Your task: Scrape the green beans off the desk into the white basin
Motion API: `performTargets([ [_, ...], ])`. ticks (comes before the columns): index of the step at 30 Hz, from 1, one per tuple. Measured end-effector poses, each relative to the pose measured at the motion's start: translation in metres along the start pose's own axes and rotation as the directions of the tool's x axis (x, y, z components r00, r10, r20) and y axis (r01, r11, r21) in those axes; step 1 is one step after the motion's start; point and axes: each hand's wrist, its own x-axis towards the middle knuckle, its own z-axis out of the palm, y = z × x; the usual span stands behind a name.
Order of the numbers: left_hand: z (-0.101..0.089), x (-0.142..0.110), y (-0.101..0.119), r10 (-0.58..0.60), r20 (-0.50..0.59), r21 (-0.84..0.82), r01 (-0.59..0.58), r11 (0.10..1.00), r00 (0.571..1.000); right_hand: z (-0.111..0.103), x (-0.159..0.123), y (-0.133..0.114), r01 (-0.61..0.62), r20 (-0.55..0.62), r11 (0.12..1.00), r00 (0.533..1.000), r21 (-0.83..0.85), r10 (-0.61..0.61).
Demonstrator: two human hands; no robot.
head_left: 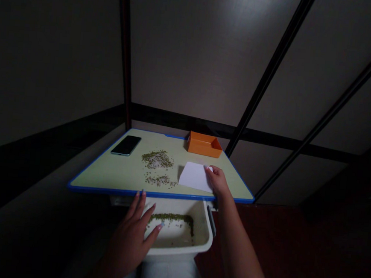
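Two patches of small green bits (158,158) are out on the table (105,177), a thicker one behind a thin scatter, and a band of similar bits (170,217) lies in the white tub (179,251) below the near edge, so I'd call it partway done with a fair bit left up top. Right hand (217,182) has its grip pinched on a white card (194,176) just right of the patches, while the left hand (134,238) looks empty, fingers loosely spread by the tub, can't tell if they're touching it tbh.
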Motion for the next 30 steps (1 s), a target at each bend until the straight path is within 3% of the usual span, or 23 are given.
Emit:
performTargets([
  [12,-0.0006,0.0004,0.0005,0.002,0.007,0.011,-0.002,1.000,1.000,-0.0017,-0.0024,0.0002,-0.046,0.100,0.999,0.994,0.027,0.043],
  [30,-0.0037,0.0015,0.0018,0.048,-0.019,0.075,-0.046,0.996,0.999,0.0016,-0.0051,-0.0039,-0.069,0.135,0.997,0.989,0.024,0.065],
])
